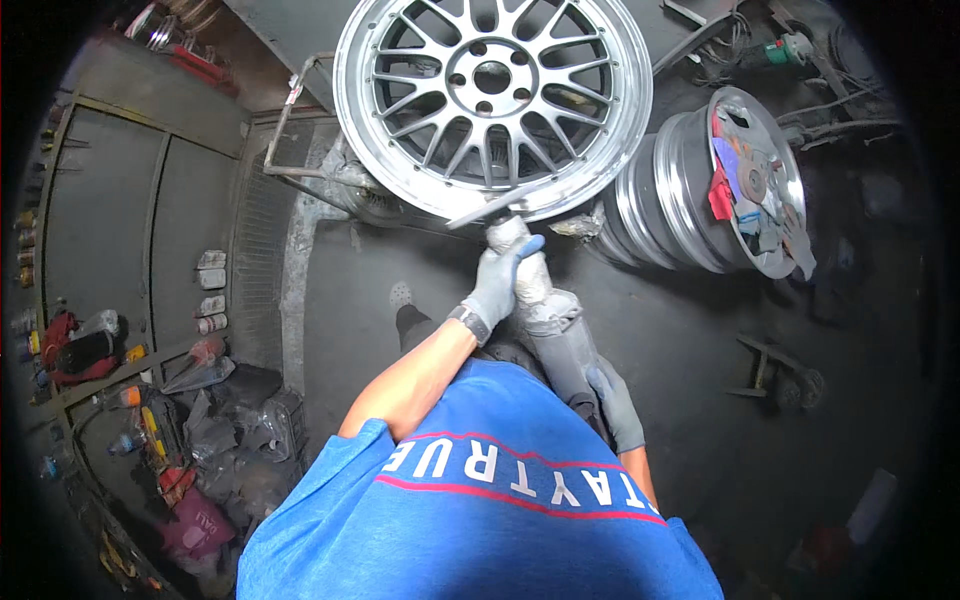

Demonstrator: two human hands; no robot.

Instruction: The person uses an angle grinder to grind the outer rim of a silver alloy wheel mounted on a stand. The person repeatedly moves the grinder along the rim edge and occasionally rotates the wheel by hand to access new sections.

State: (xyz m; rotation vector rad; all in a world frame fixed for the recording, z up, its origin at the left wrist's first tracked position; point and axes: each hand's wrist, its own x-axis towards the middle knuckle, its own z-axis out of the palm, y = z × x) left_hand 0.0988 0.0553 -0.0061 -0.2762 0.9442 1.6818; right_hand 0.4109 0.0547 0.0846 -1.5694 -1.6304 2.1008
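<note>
Below the alloy wheel (492,100), grinder (545,310) disc at rim, left hand (497,285) grasping its front, right hand (615,405) clasping its rear.

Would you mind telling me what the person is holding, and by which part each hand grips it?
A dusty grey power grinder. The gloved left hand grips its front end near the head; the gloved right hand holds the rear of its body.

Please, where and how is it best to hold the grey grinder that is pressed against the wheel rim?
Probably with two hands, from behind. The grinder points away from the person toward the rim, so its long body offers two grips. The left hand wraps the front part near the head, coming from the left side. The right hand holds the rear end from the right.
</note>
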